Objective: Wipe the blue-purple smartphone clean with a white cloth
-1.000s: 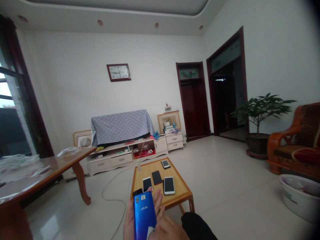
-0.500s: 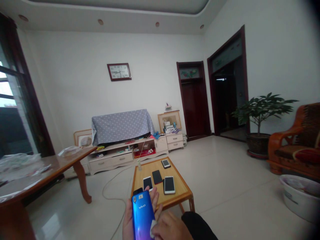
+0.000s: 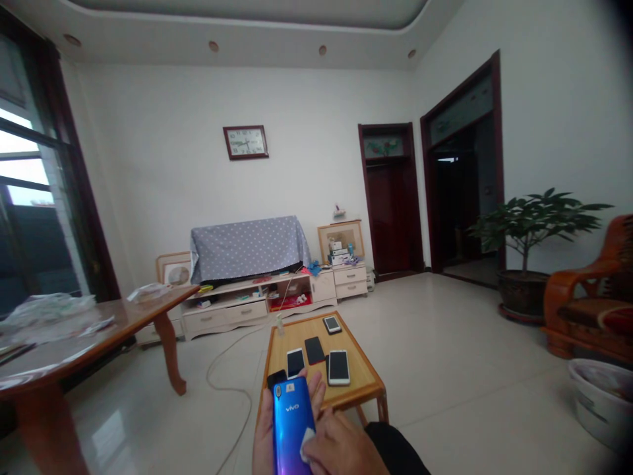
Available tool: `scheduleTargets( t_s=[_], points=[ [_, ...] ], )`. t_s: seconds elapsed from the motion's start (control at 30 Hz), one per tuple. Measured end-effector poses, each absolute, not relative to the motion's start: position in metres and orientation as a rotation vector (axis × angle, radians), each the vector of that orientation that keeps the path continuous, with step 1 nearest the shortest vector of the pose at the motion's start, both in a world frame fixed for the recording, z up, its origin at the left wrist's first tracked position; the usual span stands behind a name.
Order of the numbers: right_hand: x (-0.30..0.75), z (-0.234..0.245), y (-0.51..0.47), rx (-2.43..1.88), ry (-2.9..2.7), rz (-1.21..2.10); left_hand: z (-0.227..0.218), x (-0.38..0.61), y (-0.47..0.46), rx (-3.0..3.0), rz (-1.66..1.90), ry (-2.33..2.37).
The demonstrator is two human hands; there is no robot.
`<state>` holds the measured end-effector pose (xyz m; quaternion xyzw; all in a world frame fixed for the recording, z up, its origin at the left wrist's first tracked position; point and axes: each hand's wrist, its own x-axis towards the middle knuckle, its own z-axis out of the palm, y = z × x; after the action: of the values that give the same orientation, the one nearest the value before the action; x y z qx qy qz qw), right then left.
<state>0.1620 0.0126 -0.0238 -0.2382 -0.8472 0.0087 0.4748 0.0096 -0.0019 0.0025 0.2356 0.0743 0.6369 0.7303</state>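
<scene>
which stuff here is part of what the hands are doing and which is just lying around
In hand:
blue phone, back up, lying in the left hand
white cloth pressed on it by the right hand
phones on the small table, nearest the hands

Lying about:
big table
TV stand
clock
plant
armchair
basin

A low wooden table (image 3: 366, 377) stands on the pale tiled floor (image 3: 445, 343), carrying two white phones (image 3: 339, 367) side by side with a black phone (image 3: 314, 349) between them, and another phone (image 3: 331, 324) farther back.
</scene>
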Motion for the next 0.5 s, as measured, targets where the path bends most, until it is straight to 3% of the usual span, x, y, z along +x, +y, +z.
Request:
scheduleTargets(
  t_s=[0.1, 0.33, 0.5],
  points=[
    [0.159, -0.038, 0.007, -0.484, -2.169, 0.008, -0.003, 0.011, 0.0, 0.51, 1.377, 0.111],
    [0.16, 0.014, 0.027, -0.678, -2.077, 0.033, -0.025, 0.009, 0.011, 0.439, 1.362, 0.418],
    [0.156, -0.022, 0.018, -0.497, -2.184, -0.034, -0.012, 0.006, 0.003, 0.425, 1.377, 0.295]
  ],
)
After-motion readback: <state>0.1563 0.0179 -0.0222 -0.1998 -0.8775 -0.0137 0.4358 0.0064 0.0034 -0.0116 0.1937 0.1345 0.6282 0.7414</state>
